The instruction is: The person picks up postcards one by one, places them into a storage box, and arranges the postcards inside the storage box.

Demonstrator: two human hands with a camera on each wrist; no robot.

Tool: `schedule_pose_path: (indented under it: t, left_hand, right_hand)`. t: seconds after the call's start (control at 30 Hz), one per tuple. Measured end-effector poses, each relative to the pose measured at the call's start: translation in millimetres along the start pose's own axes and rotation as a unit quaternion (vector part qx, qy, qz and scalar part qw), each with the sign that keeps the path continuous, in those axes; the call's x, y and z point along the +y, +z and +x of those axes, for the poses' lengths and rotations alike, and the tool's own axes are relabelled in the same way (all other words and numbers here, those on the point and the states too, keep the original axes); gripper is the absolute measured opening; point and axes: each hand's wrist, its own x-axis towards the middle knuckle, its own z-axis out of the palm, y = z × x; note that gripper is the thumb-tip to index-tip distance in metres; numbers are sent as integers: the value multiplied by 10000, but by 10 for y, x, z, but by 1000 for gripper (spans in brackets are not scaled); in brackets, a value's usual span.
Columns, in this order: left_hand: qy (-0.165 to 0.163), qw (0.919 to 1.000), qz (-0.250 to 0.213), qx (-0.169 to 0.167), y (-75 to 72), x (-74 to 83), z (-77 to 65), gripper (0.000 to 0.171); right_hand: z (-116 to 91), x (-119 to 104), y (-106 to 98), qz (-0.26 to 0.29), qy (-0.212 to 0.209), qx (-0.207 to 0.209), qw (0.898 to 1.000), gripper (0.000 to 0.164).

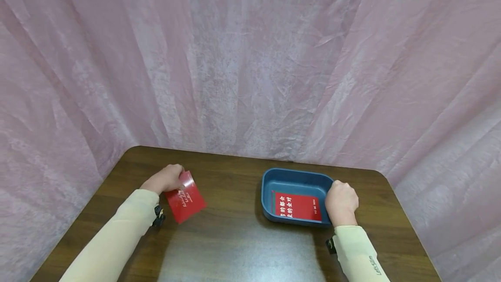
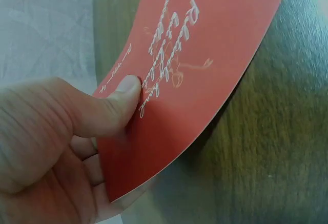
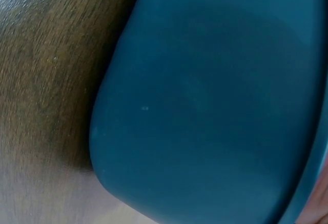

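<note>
My left hand (image 1: 166,178) pinches a red card (image 1: 187,201) by its edge on the left part of the table. In the left wrist view the thumb presses on the card's face, which carries white script and a thin gold line drawing, and the card bends. Over at the right, my right hand (image 1: 342,201) grips the right rim of a blue rectangular tray (image 1: 299,173) with rounded corners. Inside the tray lies another red card (image 1: 301,207) with large white characters. The right wrist view is mostly the tray's outer wall (image 3: 205,106); its fingers are largely hidden there.
The brown wooden table (image 1: 227,186) has rounded back corners and a bright glare toward the front. Pink curtains (image 1: 242,64) hang behind it and along both sides. A dark band with a small device sits on each wrist.
</note>
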Motion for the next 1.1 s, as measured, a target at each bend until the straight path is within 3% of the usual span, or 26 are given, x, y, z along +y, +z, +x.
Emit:
schedule_pose_path:
  t: [0.3, 0.5, 0.7, 0.9, 1.1]
  left_hand:
    - [729, 9962, 29, 474, -19, 153, -36, 23]
    - [866, 9928, -547, 620, -77, 422, -18, 18]
    - [1190, 9819, -1063, 1015, -106, 754, -39, 17]
    - [1183, 9612, -1822, 1700, -81, 1142, -120, 20]
    - [1295, 9218, -2377, 2774, 64, 1587, -113, 32]
  right_hand:
    - [17, 0, -12, 19, 6, -117, 9999, 21]
    - [19, -9, -28, 28, 0, -132, 9999, 22]
    - [6, -8, -20, 18, -1, -200, 9998, 22]
    - [6, -16, -12, 36, -2, -175, 9998, 23]
    - [6, -11, -35, -45, -15, -155, 9999, 23]
